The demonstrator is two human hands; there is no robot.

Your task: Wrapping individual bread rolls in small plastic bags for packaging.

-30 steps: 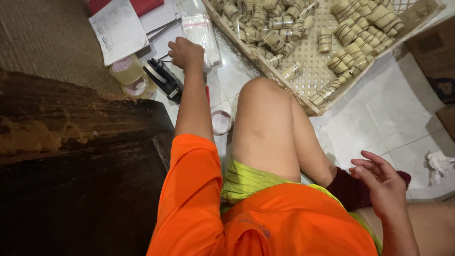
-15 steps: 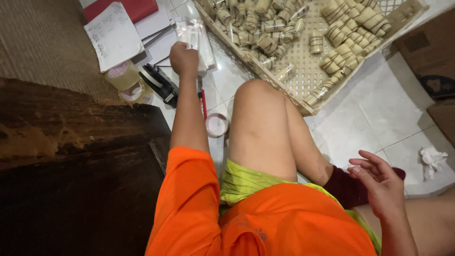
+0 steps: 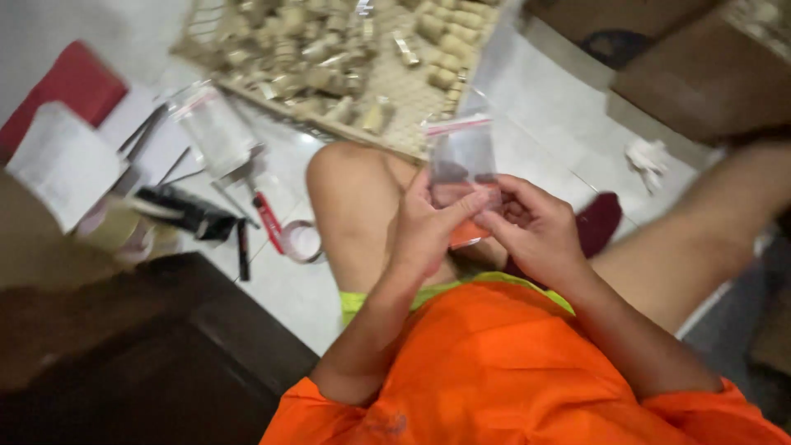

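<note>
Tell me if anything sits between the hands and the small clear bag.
Nothing visible does. The left hand and right hand both already pinch the small clear bag above the knee.

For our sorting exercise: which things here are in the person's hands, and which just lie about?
In hand: small clear zip bag, held by left hand and right hand.

Lying about: stack of clear bags, tape roll, red folder, crumpled tissue.
</note>
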